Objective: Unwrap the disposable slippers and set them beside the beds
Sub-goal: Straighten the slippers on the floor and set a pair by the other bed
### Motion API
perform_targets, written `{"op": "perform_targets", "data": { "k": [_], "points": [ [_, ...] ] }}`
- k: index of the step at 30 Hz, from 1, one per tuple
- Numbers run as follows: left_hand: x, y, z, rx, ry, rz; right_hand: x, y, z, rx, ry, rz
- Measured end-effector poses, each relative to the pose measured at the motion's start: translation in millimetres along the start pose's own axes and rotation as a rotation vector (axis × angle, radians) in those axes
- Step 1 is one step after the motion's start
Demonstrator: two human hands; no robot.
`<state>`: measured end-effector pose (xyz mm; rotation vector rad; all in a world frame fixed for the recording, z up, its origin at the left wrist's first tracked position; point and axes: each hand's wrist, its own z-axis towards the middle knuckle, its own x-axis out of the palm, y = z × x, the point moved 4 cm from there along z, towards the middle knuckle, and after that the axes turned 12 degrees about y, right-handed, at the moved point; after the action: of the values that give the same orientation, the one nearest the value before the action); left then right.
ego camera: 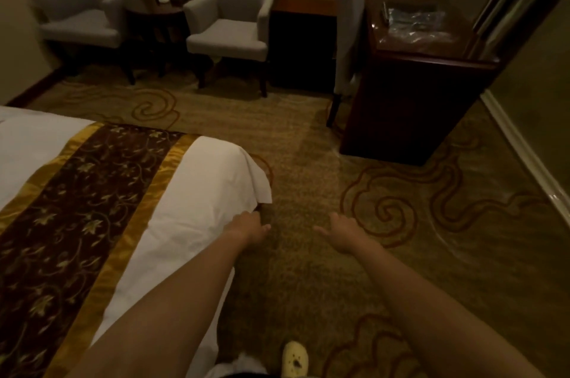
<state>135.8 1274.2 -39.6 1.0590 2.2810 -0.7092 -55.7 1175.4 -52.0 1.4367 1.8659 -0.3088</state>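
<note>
Both my arms reach forward over the carpet at the foot corner of a bed point(197, 192) with white sheets and a brown and gold runner. My left hand point(248, 226) hovers by the bed's corner, fingers loosely curled, holding nothing. My right hand point(342, 232) is spread apart, palm down, empty. Clear plastic wrappers point(413, 23) lie on the dark wooden desk point(431, 81) at the far right; I cannot tell what is inside them. No unwrapped slippers show on the floor.
Two grey armchairs point(228, 35) flank a small round table point(157, 20) at the back wall. A third chair point(348, 29) stands at the desk, beside a dark cabinet point(302, 44). Patterned carpet point(401, 211) spreads between bed and desk. My foot in a pale shoe point(295, 359) shows below.
</note>
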Motion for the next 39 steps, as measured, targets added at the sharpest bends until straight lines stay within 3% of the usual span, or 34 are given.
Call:
{"op": "perform_targets", "data": {
  "k": [26,39],
  "points": [
    [-363.7,-65.2,377.5,-0.136,0.037,-0.151,-378.1,55.3,404.8,-0.143,0.130,-0.087],
    [-488.2,-51.7,518.7,-0.367,-0.012,-0.513,-548.5,143.5,642.2,-0.310,0.302,-0.400]
  ]
}}
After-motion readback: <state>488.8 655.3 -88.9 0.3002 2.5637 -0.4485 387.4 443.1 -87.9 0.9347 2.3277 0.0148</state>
